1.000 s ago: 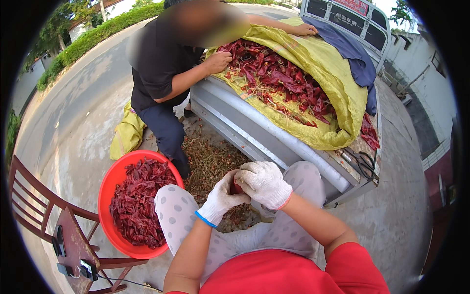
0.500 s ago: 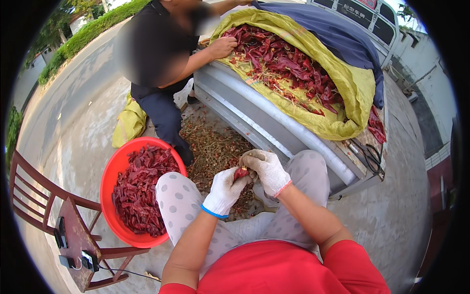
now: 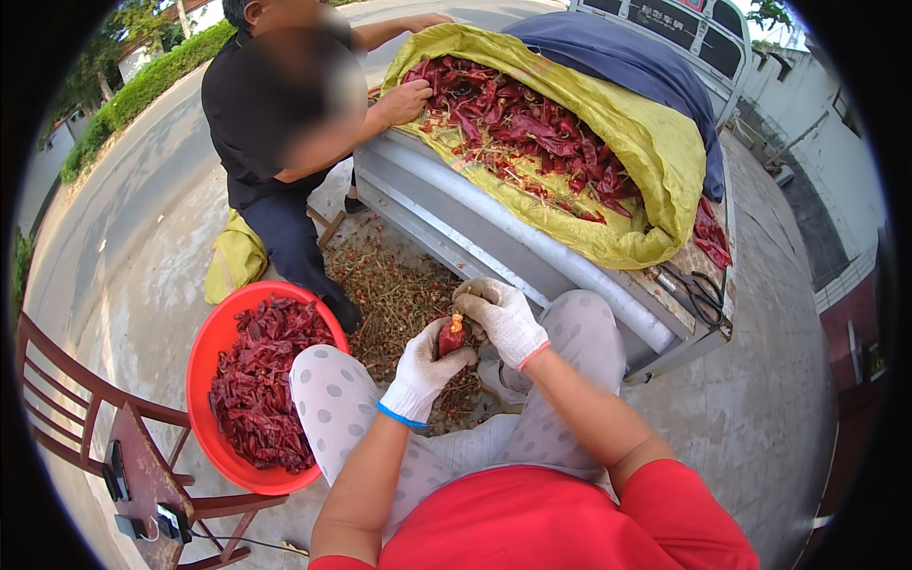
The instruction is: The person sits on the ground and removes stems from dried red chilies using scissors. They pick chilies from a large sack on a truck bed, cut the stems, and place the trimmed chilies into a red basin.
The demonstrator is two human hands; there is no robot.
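In front of my knees, my left hand [image 3: 423, 370], in a white work glove with a blue cuff, grips a dried red chili pepper [image 3: 449, 340]. The pepper stands upright, its pale orange end facing up. Close beside it is my right hand [image 3: 502, 319], gloved with a pinkish cuff. Its thumb and fingers are pinched together just right of the pepper; what they hold, if anything, is hidden. Stems and bits of chili [image 3: 385, 290] litter the ground beyond my hands. On my left, a red basin [image 3: 196, 385] holds a heap of dried chilies [image 3: 261, 385].
An open yellow sack [image 3: 670, 157] of chilies lies on the metal truck bed [image 3: 446, 204] ahead. Black-handled scissors [image 3: 705, 299] rest at its right corner. Across from me a person [image 3: 271, 123] reaches into the sack. A wooden chair [image 3: 142, 456] with small devices stands at left.
The pepper has turned more upright, and its pale orange end now shows. My right fingers have come slightly away from it. The whole view has shifted a little.
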